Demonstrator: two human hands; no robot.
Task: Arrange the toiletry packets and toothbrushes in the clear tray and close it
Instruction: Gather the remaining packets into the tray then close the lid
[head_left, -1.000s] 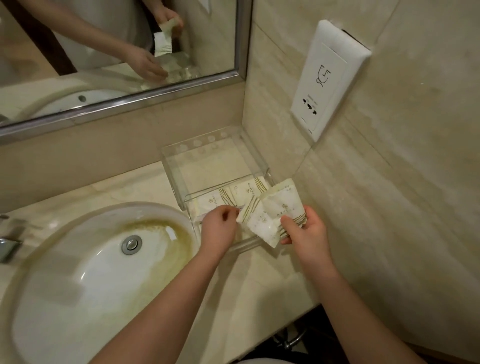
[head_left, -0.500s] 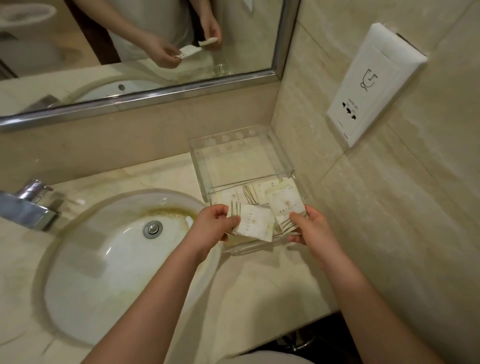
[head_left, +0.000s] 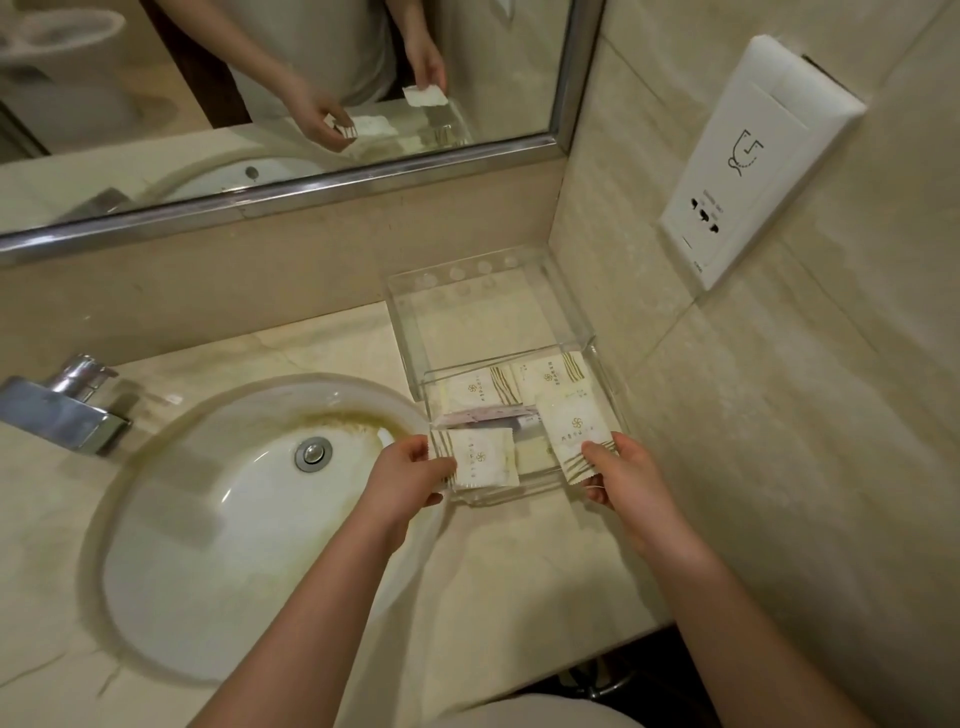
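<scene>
**Two packets in hand over the clear tray**

Head view, the only angle here. The clear tray (head_left: 524, 496) sits on the marble table (head_left: 311, 343) in the corner, just right of the sink (head_left: 218, 545), with its lid (head_left: 493, 312) swung open and leaning back at 12 o'clock toward the wall under the mirror (head_left: 291, 202).

Left hand (head_left: 410, 480) is at the tray's 8 o'clock corner, fingers (head_left: 423, 457) pinched closed on the striped end of a white toiletry packet (head_left: 480, 464) that lies flat over the front left part of the tray. Right hand (head_left: 621, 480) is at about 4 o'clock, fingers (head_left: 597, 452) closed on the striped bottom edge of a second packet (head_left: 574, 434), which tilts a bit up and left over the front right part. Can't tell whether either packet is touching the tray floor or hanging just above it.

Already inside: two more packets along the back at 12 o'clock, back-left packet (head_left: 475, 393) and back-right packet (head_left: 550, 375), side by side and touching. Between those and the held ones there's a long pale pinkish wrapped item (head_left: 483, 415) lying crosswise; too blurry to say if that's a toothbrush.

Faucet (head_left: 67, 410) is off at 9 o'clock of the sink. A white wall socket panel (head_left: 753, 161) sits on the right wall at about 2 o'clock from the tray.
</scene>
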